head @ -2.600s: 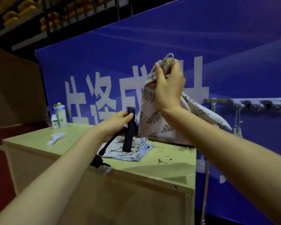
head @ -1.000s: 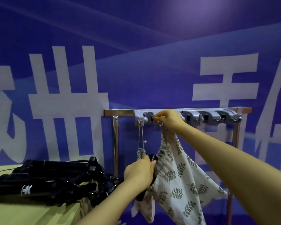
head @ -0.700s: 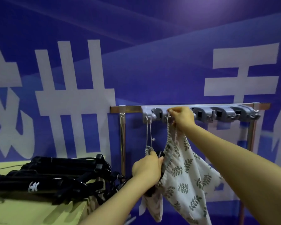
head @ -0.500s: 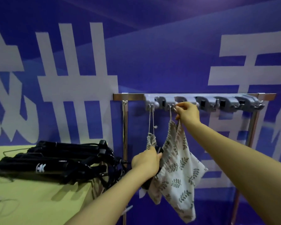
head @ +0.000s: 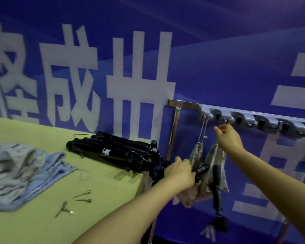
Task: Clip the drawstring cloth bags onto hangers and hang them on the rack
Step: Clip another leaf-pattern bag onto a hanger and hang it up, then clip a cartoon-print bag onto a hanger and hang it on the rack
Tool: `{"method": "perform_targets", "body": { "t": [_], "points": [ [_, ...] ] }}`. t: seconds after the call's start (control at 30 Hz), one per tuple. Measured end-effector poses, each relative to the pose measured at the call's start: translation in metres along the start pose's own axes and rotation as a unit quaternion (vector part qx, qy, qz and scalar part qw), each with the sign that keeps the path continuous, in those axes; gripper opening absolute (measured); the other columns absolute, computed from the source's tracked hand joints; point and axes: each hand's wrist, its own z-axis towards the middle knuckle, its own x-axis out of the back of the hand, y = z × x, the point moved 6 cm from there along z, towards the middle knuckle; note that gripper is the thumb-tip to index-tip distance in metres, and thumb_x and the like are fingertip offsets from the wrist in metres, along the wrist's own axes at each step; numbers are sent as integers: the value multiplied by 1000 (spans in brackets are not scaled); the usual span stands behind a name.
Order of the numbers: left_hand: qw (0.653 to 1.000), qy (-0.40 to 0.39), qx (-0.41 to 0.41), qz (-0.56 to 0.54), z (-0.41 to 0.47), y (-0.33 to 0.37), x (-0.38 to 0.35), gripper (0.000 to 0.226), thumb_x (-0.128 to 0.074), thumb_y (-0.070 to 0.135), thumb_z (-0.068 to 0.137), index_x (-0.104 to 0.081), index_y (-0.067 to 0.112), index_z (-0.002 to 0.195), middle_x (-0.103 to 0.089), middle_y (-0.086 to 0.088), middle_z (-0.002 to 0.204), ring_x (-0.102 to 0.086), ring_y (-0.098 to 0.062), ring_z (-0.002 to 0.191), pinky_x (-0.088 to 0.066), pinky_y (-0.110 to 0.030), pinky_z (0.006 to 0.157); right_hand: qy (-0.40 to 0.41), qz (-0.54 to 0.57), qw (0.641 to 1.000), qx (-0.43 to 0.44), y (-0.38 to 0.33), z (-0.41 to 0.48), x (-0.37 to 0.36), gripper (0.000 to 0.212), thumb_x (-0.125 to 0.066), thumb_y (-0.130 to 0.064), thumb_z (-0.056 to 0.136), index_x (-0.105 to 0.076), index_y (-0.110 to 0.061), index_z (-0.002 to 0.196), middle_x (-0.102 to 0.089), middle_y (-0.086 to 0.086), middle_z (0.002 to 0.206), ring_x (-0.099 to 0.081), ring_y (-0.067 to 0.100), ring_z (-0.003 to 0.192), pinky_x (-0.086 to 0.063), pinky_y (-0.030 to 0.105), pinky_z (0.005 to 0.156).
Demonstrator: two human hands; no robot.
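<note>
Bags: we are seeing two drawstring cloth bags hanging side by side from the rack (head: 253, 118), a narrow bunched bag (head: 196, 154) on the left hook and a leaf-print bag (head: 218, 166) just beside it on the next hook.
Right hand: our right hand (head: 227, 138) is hovering just under the second hook, thumb and fingers pinching together, seemingly on the leaf-print bag's cord; blur is keeping us from telling for sure.
Left hand: our left hand (head: 180, 172) is closing on a black hanger (head: 217, 189) at the bags' lower half, touching the cloth.
Surface: we are standing at a yellow-green table (head: 42, 226); a pile of black hangers (head: 116, 152) is lying near its far corner, folded cloths (head: 19, 173) at the left, small metal clips (head: 77, 199) between.
Room: a blue banner (head: 218, 59) with large white characters is filling the background.
Axis: both bags are hanging lengthwise, mouths up at the hooks; the held hanger is pointing steeply downward.
</note>
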Motion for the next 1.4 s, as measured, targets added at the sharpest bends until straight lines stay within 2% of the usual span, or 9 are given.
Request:
{"method": "perform_targets", "body": {
  "t": [0.13, 0.27, 0.5, 0.7, 0.77, 1.07, 1.2, 1.3, 1.4],
  "points": [
    [997, 59, 47, -15, -39, -50, 48, 46, -44, 39, 95, -44, 9, 129, -36, -16, 141, -47, -36, 124, -42, -43, 96, -40, 9, 996, 76, -73, -45, -15, 40, -40, -28, 99, -58, 7, 107, -59, 18, 83, -53, 29, 76, -36, 36, 66],
    [983, 144, 114, -13, -84, -119, 89, 43, -44, 41, 94, -49, 8, 122, -46, -15, 130, -49, -35, 119, -43, -41, 94, -101, 63, 984, 131, -144, -96, -47, 35, -40, -33, 99, -56, -7, 114, -62, 11, 103, -54, 25, 87, -40, 33, 73],
    [912, 341, 227, -2, -176, -250, 145, 38, -46, 41, 94, -52, 7, 110, -57, -11, 113, -54, -28, 105, -45, -38, 81, -251, 87, 941, 210, -236, -199, -121, 36, -39, -38, 98, -54, -11, 115, -62, 6, 105, -60, 23, 98, -47, 37, 82],
    [879, 306, 364, -41, -209, -344, 150, 55, -42, 58, 90, -58, 7, 105, -67, -12, 94, -64, -32, 81, -44, -32, 54, -321, 94, 918, 211, -274, -248, -186, 35, -42, -41, 97, -57, -12, 111, -66, 8, 102, -63, 24, 92, -52, 46, 86],
    [879, 300, 369, -37, -213, -357, 152, 55, -45, 58, 89, -54, 8, 109, -67, -11, 95, -64, -31, 81, -39, -28, 49, -340, 94, 913, 206, -280, -258, -203, 37, -41, -42, 97, -57, -12, 112, -65, 8, 106, -62, 24, 95, -51, 46, 87],
    [897, 282, 340, 5, -194, -369, 141, 70, -58, 65, 76, -50, 10, 119, -60, -9, 115, -62, -30, 99, -49, -34, 66, -375, 104, 909, 149, -276, -273, -248, 37, -39, -40, 98, -55, -9, 111, -65, 12, 107, -64, 26, 94, -49, 43, 85],
    [889, 322, 326, 20, -193, -365, 147, 34, -45, 36, 95, -55, 8, 112, -58, -11, 116, -61, -31, 93, -47, -37, 65, -378, 108, 910, 132, -266, -272, -253, 40, -39, -41, 98, -56, -6, 108, -65, 13, 107, -65, 24, 91, -51, 41, 80],
    [877, 378, 287, -78, -196, -363, 156, 24, -37, 26, 99, -53, 9, 94, -57, -14, 104, -56, -31, 78, -37, -31, 59, -381, 131, 909, 110, -261, -268, -252, 38, -38, -39, 98, -53, -7, 113, -64, 13, 111, -64, 22, 90, -52, 42, 82],
    [847, 424, 227, -227, -201, -347, 172, 30, -38, 23, 99, -38, 16, 69, -47, -4, 74, -43, -22, 65, -27, -29, 51, -398, 185, 894, 88, -269, -268, -248, 39, -40, -36, 99, -45, -11, 128, -57, 11, 124, -61, 17, 92, -50, 37, 86]
  ]
}}
